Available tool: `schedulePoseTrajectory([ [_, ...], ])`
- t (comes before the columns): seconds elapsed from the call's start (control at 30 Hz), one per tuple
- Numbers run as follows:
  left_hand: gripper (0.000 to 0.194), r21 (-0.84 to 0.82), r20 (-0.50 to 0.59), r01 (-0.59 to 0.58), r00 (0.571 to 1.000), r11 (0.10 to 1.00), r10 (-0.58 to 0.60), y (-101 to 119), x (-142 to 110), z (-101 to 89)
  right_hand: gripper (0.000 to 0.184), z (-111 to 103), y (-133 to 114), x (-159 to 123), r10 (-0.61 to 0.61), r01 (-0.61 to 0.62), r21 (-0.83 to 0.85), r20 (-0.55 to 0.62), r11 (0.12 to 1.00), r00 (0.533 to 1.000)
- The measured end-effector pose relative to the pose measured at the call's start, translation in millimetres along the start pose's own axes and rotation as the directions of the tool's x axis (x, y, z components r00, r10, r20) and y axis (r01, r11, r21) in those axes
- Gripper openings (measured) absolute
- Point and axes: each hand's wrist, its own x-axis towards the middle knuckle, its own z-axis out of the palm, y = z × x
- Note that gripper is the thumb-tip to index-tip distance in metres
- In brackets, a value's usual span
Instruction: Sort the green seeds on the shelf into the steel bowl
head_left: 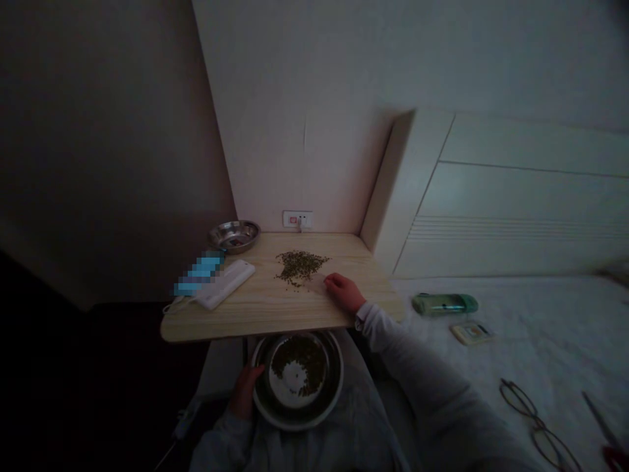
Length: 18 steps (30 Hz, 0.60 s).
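On my lap rests a metal bowl (335,393) with small green beans (312,362) lying around its bottom. My left hand (244,392) grips its left rim, thumb over the edge. A loose pile of the same kind of small green beans (299,263) is spread over the wooden tabletop (275,316). My right hand (344,293) is closed just right of the pile, pinching a thin, see-through flat piece (314,282) that reaches toward the near beans. Its exact kind is too faint to tell.
At the table's left stand a second metal bowl (234,237), a blurred-out blue screen (199,273) and a white power strip (226,284). A wall socket (297,219) sits behind. On the bed to the right lie a green case (445,303), a small packet (472,333), glasses (538,423) and scissors (602,423).
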Motion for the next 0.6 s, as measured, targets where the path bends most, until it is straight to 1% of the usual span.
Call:
schedulePoseTrajectory([
  [0.1, 0.018, 0.002, -0.003, 0.014, 1.000, 1.000, -0.014, -1.6, 1.7, -7.7, 0.024, 4.7, 0.1, 4.2, 0.003, -0.003, -0.036, -0.003, 0.999, 1.000],
  [0.2, 0.018, 0.001, -0.003, -0.006, 1.000, 1.000, 0.006, -3.9, 3.2, -11.0, 0.024, 8.6, -1.6, 1.1, -0.017, 0.017, -0.056, 0.001, 0.998, 1.000],
  [0.27, 0.014, 0.007, 0.000, -0.003, 1.000, 1.000, 0.003, -5.2, 4.1, -12.0, 0.024, 10.1, -3.5, -2.1, -0.024, 0.024, -0.062, 0.013, 0.998, 1.000],
  [0.37, 0.011, 0.016, -0.008, -0.012, 1.000, 1.000, 0.012, -5.4, 4.7, -12.7, 0.025, 12.4, -6.4, -7.2, -0.036, 0.038, -0.046, 0.049, 0.998, 0.998],
  [0.47, 0.014, -0.029, -0.017, 0.012, 1.000, 0.999, -0.013, -4.6, 4.4, -12.9, 0.026, 15.1, -7.4, -9.0, -0.050, 0.050, 0.002, 0.089, 0.999, 0.995],
  [0.53, 0.016, -0.054, 0.006, 0.032, 0.999, 0.998, -0.032, -4.9, 4.0, -13.1, 0.026, 16.9, -6.9, -6.1, -0.051, 0.049, 0.029, 0.077, 0.998, 0.996],
  [0.6, 0.015, -0.045, 0.019, 0.028, 0.999, 0.999, -0.027, -6.1, 3.9, -13.8, 0.026, 18.7, -6.5, -0.2, -0.038, 0.037, 0.029, 0.035, 0.999, 0.999],
])
